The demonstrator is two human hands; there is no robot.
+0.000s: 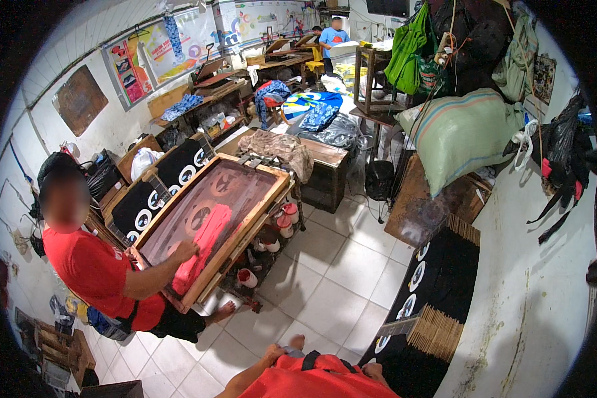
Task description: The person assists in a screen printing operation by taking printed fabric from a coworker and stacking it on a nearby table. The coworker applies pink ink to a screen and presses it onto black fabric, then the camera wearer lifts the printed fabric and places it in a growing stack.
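Note:
My left hand (272,354) hangs low beside my red shirt (322,377), near my thigh; its fingers are too small and partly hidden to read. On the other side of the shirt, my right hand (375,373) is mostly covered at the waist, close to black fabric (438,292) with round white prints laid along the wall. Left of me, a person in a red shirt (93,272) leans over a wood-framed printing screen (282,187), one hand (186,251) at a broad streak of red ink (209,242) on its mesh.
White floor tiles (298,282) lie between the screen bench and the right wall. Ink tubs (247,277) stand under the bench. Stacked wooden slats (438,331) rest on the black fabric. A bulging sack (467,132) sits at right. Another person (335,40) stands at the back.

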